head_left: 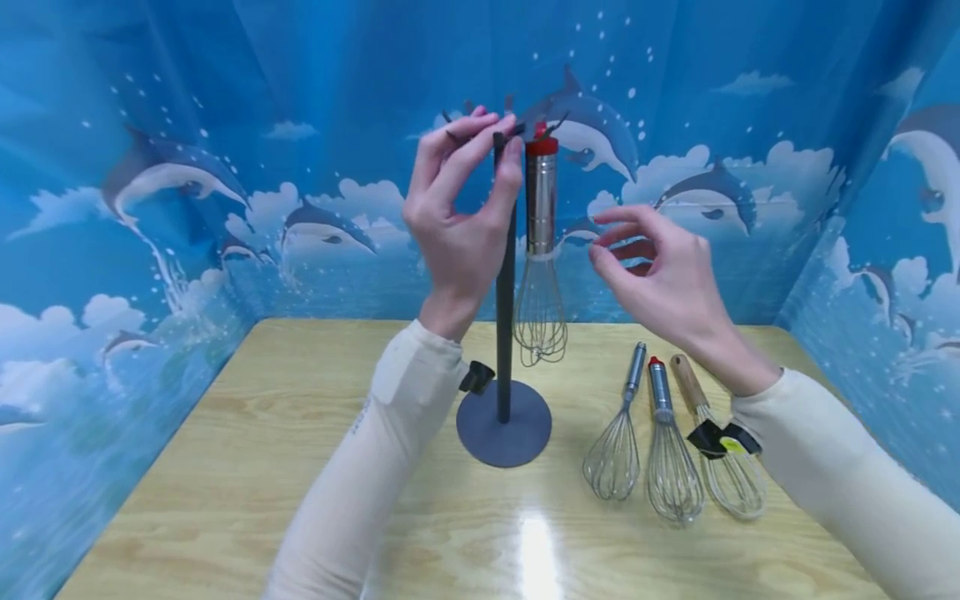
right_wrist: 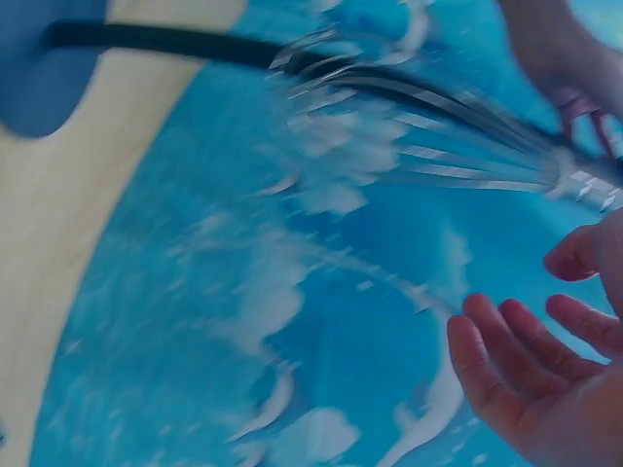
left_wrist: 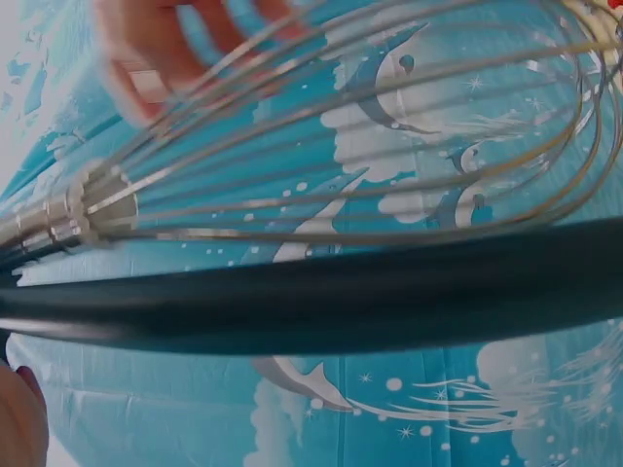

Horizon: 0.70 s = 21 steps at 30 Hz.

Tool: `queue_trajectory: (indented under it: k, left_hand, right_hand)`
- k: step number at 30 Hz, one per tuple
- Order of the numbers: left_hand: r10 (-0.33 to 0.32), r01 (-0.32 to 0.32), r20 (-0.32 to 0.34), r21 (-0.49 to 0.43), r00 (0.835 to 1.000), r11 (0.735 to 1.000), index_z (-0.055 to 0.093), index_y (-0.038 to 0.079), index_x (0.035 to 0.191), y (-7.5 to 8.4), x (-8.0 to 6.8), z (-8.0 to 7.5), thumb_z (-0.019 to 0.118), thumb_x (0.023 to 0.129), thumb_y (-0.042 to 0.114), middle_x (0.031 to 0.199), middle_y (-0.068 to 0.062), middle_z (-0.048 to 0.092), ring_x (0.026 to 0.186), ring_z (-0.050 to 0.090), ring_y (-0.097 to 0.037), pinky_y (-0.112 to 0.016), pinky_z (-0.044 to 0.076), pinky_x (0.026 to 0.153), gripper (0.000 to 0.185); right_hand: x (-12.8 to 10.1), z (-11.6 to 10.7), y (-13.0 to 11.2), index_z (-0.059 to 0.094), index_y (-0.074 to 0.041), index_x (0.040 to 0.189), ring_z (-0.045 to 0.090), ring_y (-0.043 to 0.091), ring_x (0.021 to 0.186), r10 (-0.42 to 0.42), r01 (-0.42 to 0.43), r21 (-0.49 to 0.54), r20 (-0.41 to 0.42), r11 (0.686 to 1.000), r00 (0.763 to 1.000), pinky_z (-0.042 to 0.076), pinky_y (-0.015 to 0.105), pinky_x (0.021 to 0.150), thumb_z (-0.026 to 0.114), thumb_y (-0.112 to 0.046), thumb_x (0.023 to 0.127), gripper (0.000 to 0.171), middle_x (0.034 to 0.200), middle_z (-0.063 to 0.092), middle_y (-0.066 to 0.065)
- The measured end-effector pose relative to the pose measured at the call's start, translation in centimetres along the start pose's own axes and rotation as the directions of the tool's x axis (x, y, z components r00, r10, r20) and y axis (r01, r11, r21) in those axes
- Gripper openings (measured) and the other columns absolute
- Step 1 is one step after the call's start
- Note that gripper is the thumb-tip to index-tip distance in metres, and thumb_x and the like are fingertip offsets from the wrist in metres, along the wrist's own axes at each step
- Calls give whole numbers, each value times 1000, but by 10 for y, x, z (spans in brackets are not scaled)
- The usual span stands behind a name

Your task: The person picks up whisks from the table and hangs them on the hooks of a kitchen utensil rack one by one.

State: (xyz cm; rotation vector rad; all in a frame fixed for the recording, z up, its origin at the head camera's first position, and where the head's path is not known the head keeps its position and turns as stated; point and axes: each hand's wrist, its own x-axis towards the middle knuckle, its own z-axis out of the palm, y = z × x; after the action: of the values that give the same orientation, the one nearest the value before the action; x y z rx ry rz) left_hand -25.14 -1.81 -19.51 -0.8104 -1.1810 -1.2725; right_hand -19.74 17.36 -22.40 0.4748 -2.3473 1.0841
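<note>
A whisk [head_left: 542, 208] with a red-topped metal handle hangs, wires down, from a dark upright stand [head_left: 506, 333] with hooks at its top. My left hand [head_left: 465, 192] is raised to the stand's top, its thumb and fingers pinching there; the fingers partly cover the hooks. To the right of the hanging whisk, my right hand [head_left: 660, 267] is held in the air with loosely bent fingers, apart from it and holding nothing. In the left wrist view the whisk's wires [left_wrist: 341, 107] run alongside the pole [left_wrist: 311, 302]. Blur softens the whisk [right_wrist: 467, 146] in the right wrist view.
Three more whisks lie on the wooden table [head_left: 225, 467] at the right: one all metal [head_left: 615, 450], one red-tipped [head_left: 667, 450], and one wooden-handled [head_left: 686, 379], partly under my right wrist. The stand's round base [head_left: 480, 437] rests mid-table. A blue dolphin-print curtain [head_left: 315, 67] stands behind.
</note>
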Motion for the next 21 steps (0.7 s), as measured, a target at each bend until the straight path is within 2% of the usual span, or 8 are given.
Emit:
queue_trajectory:
  k: [3, 6, 7, 12, 16, 21]
  left_hand:
    - [46, -46, -6, 27, 999, 999, 74, -12, 104, 1, -3, 1, 74, 89, -3, 108, -29, 67, 114, 68, -35, -35, 55, 108, 18]
    - [83, -83, 2, 59, 997, 995, 75, -12, 104, 3, -5, 3, 73, 90, -2, 107, -28, 68, 115, 67, -37, -32, 57, 104, 17]
    - [93, -93, 8, 73, 996, 993, 75, -11, 104, 3, -6, 4, 73, 90, -2, 107, -27, 68, 116, 66, -37, -31, 58, 104, 17]
    - [111, -112, 21, 136, 994, 984, 76, -8, 106, 6, -8, 6, 73, 91, 1, 108, -24, 70, 118, 63, -36, -29, 55, 106, 18]
    - [121, -122, 14, 154, 993, 981, 77, -7, 105, 6, -8, 7, 73, 90, 1, 108, -24, 71, 118, 61, -36, -31, 53, 108, 17]
    - [152, -155, 28, 200, 988, 968, 78, -4, 104, 7, -7, 8, 74, 91, 3, 108, -21, 72, 116, 58, -34, -32, 52, 109, 16]
  right_hand:
    - [-4, 0, 20, 67, -14, 127, 75, 29, 94, 74, -62, -124, 97, 990, 992, 61, 29, 76, 61, -23, 101, 28, 111, 75, 14]
    - [-8, 2, 42, 67, -11, 125, 75, 32, 93, 140, -93, -219, 210, 971, 968, 63, 46, 76, 58, -23, 102, 28, 112, 75, 17]
    - [-9, 3, 49, 67, -9, 123, 75, 32, 92, 156, -95, -246, 241, 965, 958, 63, 48, 75, 57, -22, 102, 27, 111, 75, 18]
    - [-16, 13, 82, 69, -4, 114, 68, 21, 69, 252, -107, -357, 388, 928, 887, 56, 37, 59, 57, -20, 100, 25, 97, 75, 16]
    - [-25, 22, 105, 69, 1, 110, 54, 14, 52, 317, -107, -404, 500, 909, 806, 43, 29, 49, 58, -18, 99, 24, 80, 72, 10]
    - [-37, 29, 127, 68, 1, 106, 45, 10, 46, 380, -85, -464, 592, 882, 711, 38, 25, 47, 60, -19, 98, 24, 63, 63, 3]
